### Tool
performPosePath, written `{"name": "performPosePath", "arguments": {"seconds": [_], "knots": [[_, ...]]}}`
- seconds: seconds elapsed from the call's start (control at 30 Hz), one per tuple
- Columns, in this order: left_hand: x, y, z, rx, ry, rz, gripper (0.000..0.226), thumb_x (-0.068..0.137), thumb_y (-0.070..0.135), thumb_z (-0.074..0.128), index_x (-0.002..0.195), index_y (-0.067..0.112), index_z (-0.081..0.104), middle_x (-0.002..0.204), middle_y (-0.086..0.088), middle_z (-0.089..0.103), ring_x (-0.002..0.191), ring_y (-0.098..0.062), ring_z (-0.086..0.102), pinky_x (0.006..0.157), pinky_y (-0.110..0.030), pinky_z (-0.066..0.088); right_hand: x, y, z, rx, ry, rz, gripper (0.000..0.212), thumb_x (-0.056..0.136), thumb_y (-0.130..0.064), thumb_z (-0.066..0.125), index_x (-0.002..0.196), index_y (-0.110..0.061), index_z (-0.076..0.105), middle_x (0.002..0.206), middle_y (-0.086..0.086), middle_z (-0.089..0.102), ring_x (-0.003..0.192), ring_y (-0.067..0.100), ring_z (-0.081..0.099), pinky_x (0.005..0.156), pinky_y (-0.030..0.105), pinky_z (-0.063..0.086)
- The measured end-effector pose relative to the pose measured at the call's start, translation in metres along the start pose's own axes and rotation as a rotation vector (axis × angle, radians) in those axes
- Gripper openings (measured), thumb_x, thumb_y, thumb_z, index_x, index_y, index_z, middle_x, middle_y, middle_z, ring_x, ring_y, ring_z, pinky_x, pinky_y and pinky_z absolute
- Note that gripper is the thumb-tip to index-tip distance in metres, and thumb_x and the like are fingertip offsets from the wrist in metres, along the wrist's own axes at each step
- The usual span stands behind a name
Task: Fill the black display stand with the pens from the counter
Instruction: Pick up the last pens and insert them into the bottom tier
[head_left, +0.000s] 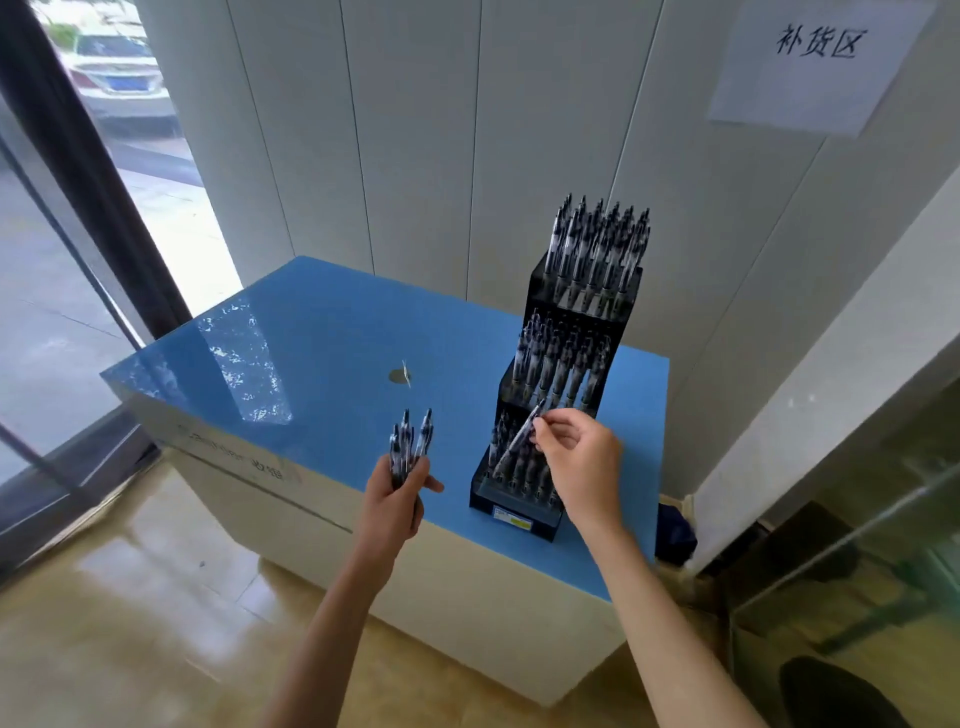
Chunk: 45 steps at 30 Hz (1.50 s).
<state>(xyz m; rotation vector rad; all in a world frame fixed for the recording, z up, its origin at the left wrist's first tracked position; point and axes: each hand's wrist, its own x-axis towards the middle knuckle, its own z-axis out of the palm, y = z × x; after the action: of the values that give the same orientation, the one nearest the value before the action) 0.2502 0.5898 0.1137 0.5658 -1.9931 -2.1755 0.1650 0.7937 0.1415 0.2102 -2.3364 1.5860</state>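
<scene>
Your right hand (579, 457) pinches one pen (519, 439), tilted over the lowest tier of the black display stand (618, 332); at that slant its tip may catch a neighbouring pen instead of finding a free slot. Your left hand (397, 496) grips a small bunch of pens (410, 441) that could slip loose. The upper tiers look full, the lowest nearly so.

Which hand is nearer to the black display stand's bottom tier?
Right. The right hand pinches a single pen right over the bottom tier of the black display stand. The left hand grips a bunch of pens off to the stand's left, apart from it.
</scene>
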Motion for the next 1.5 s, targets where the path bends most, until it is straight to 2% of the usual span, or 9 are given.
{"name": "performPosePath", "arguments": {"seconds": [0.2, 0.37, 0.53, 0.73, 0.9, 1.07, 1.23, 1.43, 1.5], "knots": [[0.015, -0.002, -0.014, -0.053, 0.03, -0.013, 0.032, 0.104, 0.029, 0.059, 0.093, -0.001, 0.058, 0.059, -0.012, 0.038, 0.049, -0.019, 0.028, 0.045, -0.028, 0.025, -0.004, 0.009, 0.026, -0.211, -0.022, -0.134, 0.005, 0.092, -0.014, 0.071, 0.094, -0.011, 0.075, 0.077, -0.008, 0.072, 0.071, -0.005, 0.065, 0.073, 0.011, 0.055], [0.022, 0.0, -0.017, -0.048, 0.033, 0.024, 0.035, 0.102, 0.031, 0.061, 0.094, -0.003, 0.062, 0.066, -0.015, 0.05, 0.045, -0.017, 0.034, 0.044, -0.029, 0.028, -0.007, 0.014, 0.04, -0.245, -0.047, -0.131, 0.004, 0.092, -0.011, 0.071, 0.091, -0.012, 0.075, 0.073, -0.018, 0.066, 0.07, -0.012, 0.063, 0.071, 0.009, 0.053], [0.027, 0.002, -0.015, -0.045, 0.035, 0.013, 0.031, 0.104, 0.028, 0.058, 0.103, -0.003, 0.063, 0.06, 0.006, 0.06, 0.043, -0.011, 0.035, 0.04, -0.021, 0.03, -0.004, 0.016, 0.048, -0.27, -0.063, -0.131, 0.006, 0.092, -0.014, 0.071, 0.095, -0.011, 0.075, 0.078, -0.006, 0.074, 0.072, -0.002, 0.067, 0.071, 0.017, 0.057], [0.029, 0.002, -0.016, -0.079, 0.018, 0.013, 0.029, 0.105, 0.027, 0.055, 0.106, -0.001, 0.062, 0.074, 0.0, 0.069, 0.046, -0.013, 0.036, 0.041, -0.021, 0.03, -0.003, 0.023, 0.052, -0.311, -0.087, -0.127, 0.006, 0.092, -0.014, 0.071, 0.094, -0.011, 0.076, 0.077, -0.004, 0.075, 0.072, 0.001, 0.068, 0.071, 0.019, 0.058], [0.031, 0.001, -0.012, -0.128, 0.004, -0.006, 0.02, 0.104, 0.022, 0.057, 0.106, 0.003, 0.063, 0.089, -0.011, 0.074, 0.049, -0.014, 0.037, 0.042, -0.023, 0.031, -0.001, 0.025, 0.057, -0.324, -0.089, -0.081, 0.007, 0.092, -0.017, 0.071, 0.093, -0.012, 0.077, 0.078, -0.004, 0.075, 0.071, -0.002, 0.067, 0.07, 0.01, 0.053], [0.031, -0.002, -0.006, -0.146, 0.003, -0.034, 0.026, 0.102, 0.023, 0.06, 0.1, -0.003, 0.064, 0.061, -0.006, 0.049, 0.048, -0.015, 0.032, 0.042, -0.023, 0.026, -0.001, 0.029, 0.062, -0.376, -0.205, 0.003, 0.011, 0.092, -0.015, 0.071, 0.084, -0.011, 0.077, 0.072, -0.002, 0.074, 0.068, 0.008, 0.069, 0.07, 0.03, 0.06], [0.031, -0.004, -0.003, -0.166, -0.006, -0.029, 0.025, 0.101, 0.025, 0.062, 0.102, 0.001, 0.066, 0.076, -0.012, 0.057, 0.049, -0.015, 0.035, 0.044, -0.027, 0.027, -0.006, 0.042, 0.066, -0.4, -0.199, 0.041, 0.017, 0.093, -0.017, 0.069, 0.079, -0.009, 0.075, 0.065, 0.003, 0.072, 0.064, 0.016, 0.069, 0.067, 0.041, 0.059], [0.033, -0.008, 0.001, -0.175, -0.039, -0.027, 0.017, 0.099, 0.026, 0.065, 0.095, 0.011, 0.073, 0.086, -0.016, 0.062, 0.051, -0.017, 0.035, 0.045, -0.029, 0.027, -0.002, 0.032, 0.055, -0.377, -0.228, 0.055, 0.011, 0.091, -0.02, 0.073, 0.091, -0.011, 0.078, 0.076, 0.0, 0.075, 0.069, 0.006, 0.067, 0.071, 0.022, 0.057], [0.034, -0.004, 0.005, -0.16, -0.068, -0.01, 0.015, 0.098, 0.025, 0.067, 0.094, 0.012, 0.074, 0.088, -0.016, 0.069, 0.049, -0.016, 0.036, 0.044, -0.027, 0.028, 0.001, 0.022, 0.05, -0.254, -0.217, 0.085, 0.01, 0.092, -0.019, 0.072, 0.093, -0.012, 0.078, 0.078, -0.002, 0.075, 0.068, 0.005, 0.07, 0.072, 0.024, 0.06]]}}
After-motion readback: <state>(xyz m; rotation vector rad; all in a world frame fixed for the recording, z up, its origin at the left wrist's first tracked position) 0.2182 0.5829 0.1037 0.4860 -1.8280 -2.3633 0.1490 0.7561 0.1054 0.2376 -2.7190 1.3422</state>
